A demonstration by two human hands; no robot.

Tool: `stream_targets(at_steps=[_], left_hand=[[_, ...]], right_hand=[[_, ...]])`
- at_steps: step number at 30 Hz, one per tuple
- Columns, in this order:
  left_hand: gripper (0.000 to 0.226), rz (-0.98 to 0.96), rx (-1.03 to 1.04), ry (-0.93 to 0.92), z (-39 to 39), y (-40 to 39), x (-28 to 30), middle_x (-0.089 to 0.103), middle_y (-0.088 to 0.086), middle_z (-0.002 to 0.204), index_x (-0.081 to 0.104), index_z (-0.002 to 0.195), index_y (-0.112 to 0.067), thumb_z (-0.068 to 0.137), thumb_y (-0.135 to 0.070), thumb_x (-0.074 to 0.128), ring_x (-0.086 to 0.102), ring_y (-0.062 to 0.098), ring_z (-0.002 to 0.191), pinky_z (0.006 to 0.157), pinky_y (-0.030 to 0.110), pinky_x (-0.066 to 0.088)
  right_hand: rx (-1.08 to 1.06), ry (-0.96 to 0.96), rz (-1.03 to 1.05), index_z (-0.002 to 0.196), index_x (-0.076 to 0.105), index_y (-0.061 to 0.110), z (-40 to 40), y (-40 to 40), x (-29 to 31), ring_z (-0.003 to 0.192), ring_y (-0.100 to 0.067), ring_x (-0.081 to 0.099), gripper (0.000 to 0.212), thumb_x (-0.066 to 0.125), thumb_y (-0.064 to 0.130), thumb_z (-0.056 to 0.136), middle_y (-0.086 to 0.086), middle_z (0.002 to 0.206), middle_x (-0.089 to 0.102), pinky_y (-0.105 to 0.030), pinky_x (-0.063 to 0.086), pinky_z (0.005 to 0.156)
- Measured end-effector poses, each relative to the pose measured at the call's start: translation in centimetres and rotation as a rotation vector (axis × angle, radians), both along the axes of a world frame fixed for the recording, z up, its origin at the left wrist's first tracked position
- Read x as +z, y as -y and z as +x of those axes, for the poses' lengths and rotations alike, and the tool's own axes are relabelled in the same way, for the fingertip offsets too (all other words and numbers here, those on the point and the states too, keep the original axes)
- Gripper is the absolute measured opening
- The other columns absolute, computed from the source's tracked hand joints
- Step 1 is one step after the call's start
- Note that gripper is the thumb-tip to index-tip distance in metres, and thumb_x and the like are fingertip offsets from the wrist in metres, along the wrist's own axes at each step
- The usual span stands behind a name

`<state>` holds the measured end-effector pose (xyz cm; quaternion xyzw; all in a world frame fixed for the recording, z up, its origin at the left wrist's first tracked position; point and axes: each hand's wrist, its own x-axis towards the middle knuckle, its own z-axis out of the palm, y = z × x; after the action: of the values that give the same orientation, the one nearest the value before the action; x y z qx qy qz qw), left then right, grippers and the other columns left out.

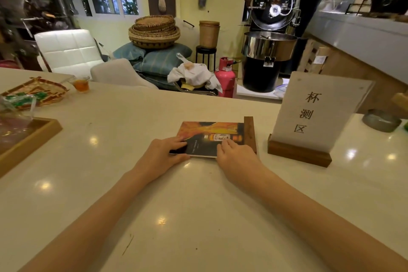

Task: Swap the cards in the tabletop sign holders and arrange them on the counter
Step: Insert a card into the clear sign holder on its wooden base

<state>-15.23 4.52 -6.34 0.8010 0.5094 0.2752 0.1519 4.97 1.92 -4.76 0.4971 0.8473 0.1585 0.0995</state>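
A sign holder [229,137] is laid flat on the pale surface [198,216], its wooden base [250,133] turned to the right and its clear panels carrying an orange-and-dark printed card [212,133]. The left hand [164,154] is pressed on the near-left corner of the panels, fingers [176,140] spread and flattened, with the thumb along the near edge; nothing is closed in it. The right hand [234,154] rests with curled fingers [228,143] on the near edge close to the base, seemingly pinching or prying at the panel, though whether the card itself is gripped cannot be told. Just to the right a second sign holder [309,126] stands upright in its own wooden base [299,153], showing a grey card with three Chinese characters.

The step in hand is judged to be the freeing of the printed card. Several risks are seen. If the card is pulled while the left hand presses the panels together, it may be creased or torn. If the panels are prised apart too sharply, they could be cracked or pulled from the base. A jerk of the right hand toward the right could strike the upright holder, which stands close by and looks top-heavy, and tip it over. The glossy surface may also let the flat holder slide under pressure.
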Motion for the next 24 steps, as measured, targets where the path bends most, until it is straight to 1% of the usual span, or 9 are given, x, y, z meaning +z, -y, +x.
stream_targets(at_steps=[3,5,7,9,10,12,15,18,24], left_hand=[[0.041,0.042,0.015,0.042,0.1,0.1,0.5,0.055,0.005,0.128,0.059,0.112,-0.01,0.074,-0.019,0.071,0.053,0.015,0.115,0.097,0.018,0.037],[0.038,0.136,0.019,0.129,0.5,0.4,1.4,0.055,-0.002,0.122,0.062,0.108,-0.009,0.071,-0.012,0.072,0.056,0.01,0.108,0.092,0.006,0.036],[0.039,0.229,0.048,0.214,1.1,0.6,2.5,0.055,-0.002,0.119,0.064,0.106,-0.01,0.068,-0.01,0.074,0.054,0.002,0.102,0.088,-0.002,0.033],[0.046,0.222,0.118,0.348,1.9,0.8,3.6,0.058,0.006,0.121,0.061,0.11,-0.013,0.066,-0.011,0.076,0.054,0.005,0.107,0.092,0.008,0.038],[0.049,0.194,0.136,0.435,2.4,1.0,4.2,0.061,0.008,0.118,0.06,0.112,-0.016,0.066,-0.01,0.076,0.058,0.006,0.104,0.09,0.01,0.041],[0.051,0.169,0.101,0.568,3.6,1.3,5.5,0.064,0.004,0.106,0.058,0.112,-0.02,0.066,-0.007,0.076,0.062,-0.005,0.088,0.081,0.004,0.046],[0.052,0.143,0.015,0.682,5.5,1.7,7.6,0.066,0.005,0.104,0.056,0.113,-0.019,0.067,-0.004,0.075,0.065,0.002,0.089,0.082,0.013,0.052],[0.052,0.13,-0.045,0.705,7.8,2.0,9.3,0.064,0.004,0.112,0.053,0.116,-0.019,0.069,-0.007,0.073,0.064,0.01,0.097,0.085,0.02,0.053],[0.051,0.205,-0.061,0.725,12.2,3.0,10.5,0.057,-0.007,0.104,0.047,0.123,-0.016,0.076,-0.003,0.065,0.06,0.002,0.091,0.078,0.003,0.047]], right_hand=[[0.003,-0.022,0.013,0.137,0.02,-0.004,0.4,0.2,-0.2,0.133,-0.04,0.032,0.056,0.048,0.007,0.091,-0.029,0.144,0.031,-0.047,0.048,0.096],[0.011,-0.119,0.101,0.135,0.027,-0.004,0.8,0.2,-0.7,0.129,-0.038,0.039,0.056,0.055,0.007,0.088,-0.028,0.14,0.038,-0.048,0.051,0.092],[0.02,-0.258,0.199,0.121,0.049,-0.005,1.4,0.2,-0.9,0.11,-0.036,0.059,0.056,0.073,0.008,0.073,-0.027,0.122,0.059,-0.045,0.059,0.075],[0.046,-0.405,0.328,0.106,0.062,-0.004,1.8,-0.1,-1.0,0.092,-0.03,0.069,0.051,0.083,0.009,0.061,-0.022,0.102,0.071,-0.04,0.061,0.063],[0.058,-0.474,0.386,0.102,0.065,-0.003,1.8,0.0,-0.8,0.087,-0.028,0.071,0.044,0.082,0.01,0.063,-0.02,0.097,0.073,-0.038,0.061,0.063],[0.051,-0.635,0.46,0.098,0.067,-0.002,1.6,0.4,-0.4,0.083,-0.027,0.071,0.029,0.068,0.015,0.075,-0.018,0.093,0.074,-0.037,0.059,0.067],[-0.019,-0.921,0.392,0.104,0.065,-0.001,1.6,1.2,0.0,0.089,-0.03,0.07,0.038,0.049,0.027,0.084,-0.019,0.1,0.072,-0.038,0.056,0.076],[-0.067,-1.138,0.316,0.111,0.06,0.001,2.1,2.1,0.5,0.094,-0.03,0.068,0.032,0.057,0.021,0.086,-0.019,0.105,0.07,-0.038,0.055,0.082],[-0.154,-1.327,0.246,0.108,0.063,0.005,3.3,3.0,1.2,0.076,-0.02,0.065,0.026,0.062,0.016,0.084,-0.014,0.092,0.072,-0.031,0.057,0.071]])
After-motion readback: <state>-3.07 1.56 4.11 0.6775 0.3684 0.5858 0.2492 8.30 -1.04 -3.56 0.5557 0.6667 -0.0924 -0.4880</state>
